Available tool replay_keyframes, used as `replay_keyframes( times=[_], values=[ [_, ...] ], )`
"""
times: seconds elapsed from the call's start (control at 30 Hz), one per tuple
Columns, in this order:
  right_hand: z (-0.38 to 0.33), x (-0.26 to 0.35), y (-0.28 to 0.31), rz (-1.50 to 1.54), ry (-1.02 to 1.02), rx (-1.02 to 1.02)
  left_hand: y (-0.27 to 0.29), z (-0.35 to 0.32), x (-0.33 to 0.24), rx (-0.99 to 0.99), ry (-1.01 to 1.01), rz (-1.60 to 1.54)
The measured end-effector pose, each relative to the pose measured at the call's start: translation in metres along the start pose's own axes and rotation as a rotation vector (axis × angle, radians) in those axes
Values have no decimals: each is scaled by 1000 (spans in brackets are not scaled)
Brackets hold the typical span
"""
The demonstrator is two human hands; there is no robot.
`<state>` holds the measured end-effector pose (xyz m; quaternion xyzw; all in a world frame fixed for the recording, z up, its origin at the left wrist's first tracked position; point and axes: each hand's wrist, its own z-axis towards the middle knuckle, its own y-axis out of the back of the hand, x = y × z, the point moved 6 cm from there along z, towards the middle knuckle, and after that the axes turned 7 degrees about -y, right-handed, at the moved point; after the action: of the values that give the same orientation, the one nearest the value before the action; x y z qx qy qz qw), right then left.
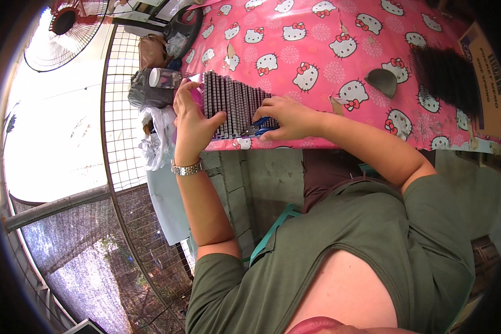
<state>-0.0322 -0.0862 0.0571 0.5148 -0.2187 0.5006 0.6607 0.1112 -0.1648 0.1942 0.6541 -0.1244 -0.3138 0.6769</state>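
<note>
I see my left hand clasping the ridged rack at the surface edge to steady it, while my right hand pinches what may be blue pliers.

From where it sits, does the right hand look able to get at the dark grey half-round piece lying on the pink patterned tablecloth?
Probably yes: the right hand rests on the ribbed grey rack, and only bare pink patterned tablecloth lies between it and the dark grey half-round piece.
</note>
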Motion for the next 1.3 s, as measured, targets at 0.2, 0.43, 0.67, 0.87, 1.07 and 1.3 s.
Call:
replay_keyframes(
  times=[0.2, 0.43, 0.67, 0.87, 1.07, 1.3],
  values=[
    [6, -3, -9, 237, -526, 552, 0, -1, 1, -1, -9, 10],
    [5, -11, 1, -60, -112, 131, 1, -1, -2, -36, -47, 63],
    [0, -28, -19, 473, -732, 655, 0, -1, 1, 10, 23, 8],
    [2, -16, 1, -61, -20, 44, 0, 0, -1, 2, 31, -3],
    [-5, -32, -25, 467, -785, 717, 0, -2, -1, -44, -63, 72],
    [-4, -24, -6, -82, -139, 164, 0, 0, -2, 2, 3, 25]
  ],
)
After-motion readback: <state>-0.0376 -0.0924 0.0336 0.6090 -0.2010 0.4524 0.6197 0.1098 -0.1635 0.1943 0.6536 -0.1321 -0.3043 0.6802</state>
